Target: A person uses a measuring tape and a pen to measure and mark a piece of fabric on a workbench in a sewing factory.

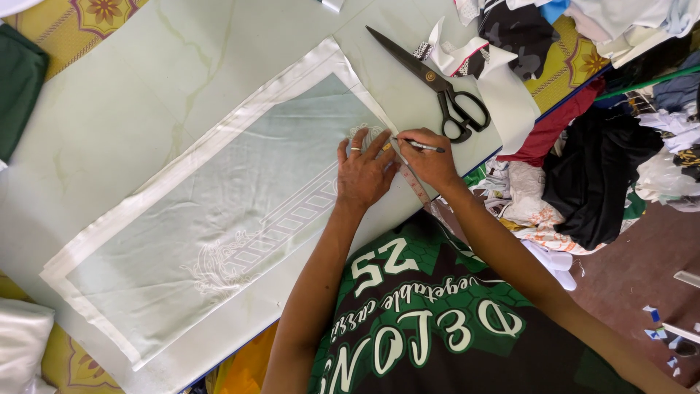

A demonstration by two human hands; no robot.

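A long pale green fabric panel (219,197) with white borders and a white ornamental print lies diagonally on the light table (131,95). My left hand (362,171), a ring on one finger, presses flat on the panel's right end and on a measuring tape (413,181) laid across that edge. My right hand (430,157) sits just beside it, holding a pen (423,147) whose tip points left and touches the fabric near the tape.
Black-handled scissors (437,84) lie on the table above my hands. Heaps of fabric scraps and garments (583,146) pile up on the right. A dark green cloth (18,87) lies at the left edge, white cloth (22,339) at the lower left.
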